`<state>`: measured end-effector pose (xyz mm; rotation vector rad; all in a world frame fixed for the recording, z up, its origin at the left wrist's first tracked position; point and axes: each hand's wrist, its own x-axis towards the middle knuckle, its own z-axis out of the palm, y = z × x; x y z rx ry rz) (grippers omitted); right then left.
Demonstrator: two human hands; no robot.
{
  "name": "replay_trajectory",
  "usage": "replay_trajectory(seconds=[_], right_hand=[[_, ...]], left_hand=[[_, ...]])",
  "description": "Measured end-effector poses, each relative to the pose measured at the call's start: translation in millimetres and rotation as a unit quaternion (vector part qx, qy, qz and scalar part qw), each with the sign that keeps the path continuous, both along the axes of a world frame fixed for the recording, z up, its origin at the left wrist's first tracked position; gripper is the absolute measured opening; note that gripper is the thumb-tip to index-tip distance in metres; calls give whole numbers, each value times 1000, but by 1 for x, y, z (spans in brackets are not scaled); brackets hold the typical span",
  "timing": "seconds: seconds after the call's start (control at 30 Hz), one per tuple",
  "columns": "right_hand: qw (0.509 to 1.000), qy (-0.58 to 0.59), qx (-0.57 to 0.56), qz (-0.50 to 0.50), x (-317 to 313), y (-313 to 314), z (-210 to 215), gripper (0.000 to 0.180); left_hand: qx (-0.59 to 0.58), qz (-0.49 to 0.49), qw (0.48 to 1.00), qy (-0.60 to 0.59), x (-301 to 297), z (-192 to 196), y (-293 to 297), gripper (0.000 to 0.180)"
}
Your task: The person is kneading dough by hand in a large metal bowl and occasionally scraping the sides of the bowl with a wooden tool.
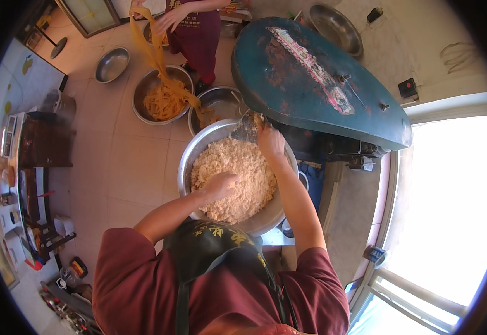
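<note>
A big steel bowl stands in front of me, filled with pale, crumbly dough. My left hand reaches into the left side of the crumbs; its fingers look bent, but the tips are partly hidden there. At the bowl's far right rim my right hand is closed. A flat, greyish, crumb-speckled piece lies just beside its fingers, over the far rim. Whether that hand grips this piece or something at the machine's edge is hidden.
A large green machine cover overhangs the bowl's far right. Beyond stand a bowl of yellow dough strips, another steel bowl and a smaller one. A co-worker in a maroon apron lifts long yellow strips. A bright window is right.
</note>
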<state>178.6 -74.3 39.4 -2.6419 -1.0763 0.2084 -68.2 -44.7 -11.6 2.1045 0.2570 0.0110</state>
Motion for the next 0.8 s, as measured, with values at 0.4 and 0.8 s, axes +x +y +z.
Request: replay_trajectory(seconds=[0.4,0.8], right_hand=[[997,-16,-59,54,11,11,24,41],[997,-18,41,61,11,25,-10,47]], left_hand=[[-14,23,999,34,4,-10,2,36],[23,37,995,87,50,40,12,47]])
